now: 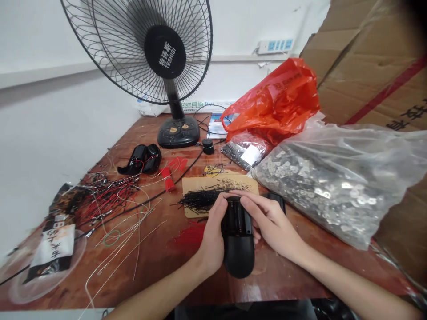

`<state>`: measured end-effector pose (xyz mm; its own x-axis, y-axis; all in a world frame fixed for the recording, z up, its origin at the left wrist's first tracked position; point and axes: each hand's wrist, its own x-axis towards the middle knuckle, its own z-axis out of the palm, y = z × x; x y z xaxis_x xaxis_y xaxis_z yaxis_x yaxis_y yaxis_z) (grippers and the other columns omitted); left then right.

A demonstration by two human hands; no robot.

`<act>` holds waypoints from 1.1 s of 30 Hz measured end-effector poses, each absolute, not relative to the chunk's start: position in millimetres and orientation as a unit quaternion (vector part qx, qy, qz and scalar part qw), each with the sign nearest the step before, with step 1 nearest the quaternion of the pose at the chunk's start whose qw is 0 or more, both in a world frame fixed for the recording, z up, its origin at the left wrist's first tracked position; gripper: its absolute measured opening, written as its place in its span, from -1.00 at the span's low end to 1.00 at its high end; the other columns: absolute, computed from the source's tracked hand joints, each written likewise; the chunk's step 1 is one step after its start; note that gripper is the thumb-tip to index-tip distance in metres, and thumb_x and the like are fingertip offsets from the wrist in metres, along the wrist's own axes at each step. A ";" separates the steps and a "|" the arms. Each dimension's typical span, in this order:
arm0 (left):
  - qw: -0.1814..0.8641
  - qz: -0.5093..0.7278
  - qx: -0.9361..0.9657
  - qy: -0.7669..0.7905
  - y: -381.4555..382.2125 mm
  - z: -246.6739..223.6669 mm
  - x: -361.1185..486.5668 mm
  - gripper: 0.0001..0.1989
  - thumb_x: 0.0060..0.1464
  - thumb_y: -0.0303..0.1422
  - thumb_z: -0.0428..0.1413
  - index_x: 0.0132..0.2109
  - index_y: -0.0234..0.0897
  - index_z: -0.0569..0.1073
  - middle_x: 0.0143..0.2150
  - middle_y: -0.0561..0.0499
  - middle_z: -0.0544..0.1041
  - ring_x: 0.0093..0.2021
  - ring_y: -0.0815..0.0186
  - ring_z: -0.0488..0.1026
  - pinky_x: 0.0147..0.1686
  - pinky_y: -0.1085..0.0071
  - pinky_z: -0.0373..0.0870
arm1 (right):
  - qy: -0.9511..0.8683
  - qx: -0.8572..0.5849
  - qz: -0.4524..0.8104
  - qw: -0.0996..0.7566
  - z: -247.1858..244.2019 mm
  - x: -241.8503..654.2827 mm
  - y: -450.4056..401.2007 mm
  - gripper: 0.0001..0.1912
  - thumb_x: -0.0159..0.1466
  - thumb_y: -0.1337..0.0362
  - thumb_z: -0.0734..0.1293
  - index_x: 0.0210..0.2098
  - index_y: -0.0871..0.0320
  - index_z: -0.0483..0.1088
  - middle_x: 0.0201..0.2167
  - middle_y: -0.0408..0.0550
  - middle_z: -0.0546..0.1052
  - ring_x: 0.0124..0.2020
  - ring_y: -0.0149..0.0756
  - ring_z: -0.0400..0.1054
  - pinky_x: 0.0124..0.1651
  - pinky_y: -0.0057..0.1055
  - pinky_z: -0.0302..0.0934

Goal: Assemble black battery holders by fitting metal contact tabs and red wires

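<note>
Both hands hold a black plastic housing with a rounded lower end and an open, slotted compartment in its upper half. My left hand wraps its left side, thumb near the top edge. My right hand grips the upper right side, thumb at the top of the compartment and fingers partly hidden behind. Behind the hands, a bundle of short black wires lies on a tan board. Red wires lie on the table left of my left hand. Another black part is partly hidden behind my right hand.
A black fan stands at the back. Black housings, tangled wires and a plastic lid with a packet are on the left. A bag of metal pieces, a red bag and cardboard are on the right.
</note>
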<state>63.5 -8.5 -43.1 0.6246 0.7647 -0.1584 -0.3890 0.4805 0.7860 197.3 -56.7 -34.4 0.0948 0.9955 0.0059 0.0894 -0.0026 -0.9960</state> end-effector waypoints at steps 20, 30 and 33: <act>0.821 0.328 0.377 0.276 -4.6 -39.3 68.7 -0.75 0.25 -0.15 0.03 -0.16 -0.25 0.24 -0.49 0.06 0.43 -0.61 0.26 0.45 -0.56 0.30 0.48 | -0.533 -0.562 0.406 0.485 -39.5 199.6 -54.3 -0.55 0.45 0.03 0.15 0.19 0.11 0.37 -0.62 -0.24 0.41 -0.72 -0.51 0.30 -0.68 -0.64 0.18; 0.833 0.294 0.368 0.292 -3.6 -44.7 67.8 -0.66 0.22 -0.06 0.03 -0.12 -0.27 0.27 -0.51 -0.01 0.48 -0.59 0.22 0.46 -0.50 0.26 0.49 | -0.523 -0.562 0.420 0.484 -40.8 200.0 -54.8 -0.53 0.45 0.01 0.15 0.17 0.15 0.37 -0.65 -0.23 0.38 -0.72 -0.48 0.28 -0.67 -0.62 0.18; 0.831 0.299 0.356 0.305 -2.3 -44.9 67.9 -0.67 0.20 -0.09 0.07 -0.14 -0.27 0.29 -0.48 0.02 0.46 -0.59 0.27 0.45 -0.51 0.31 0.48 | -0.519 -0.556 0.431 0.485 -40.4 200.7 -53.7 -0.53 0.44 0.00 0.15 0.13 0.18 0.40 -0.67 -0.23 0.34 -0.72 -0.48 0.26 -0.68 -0.62 0.16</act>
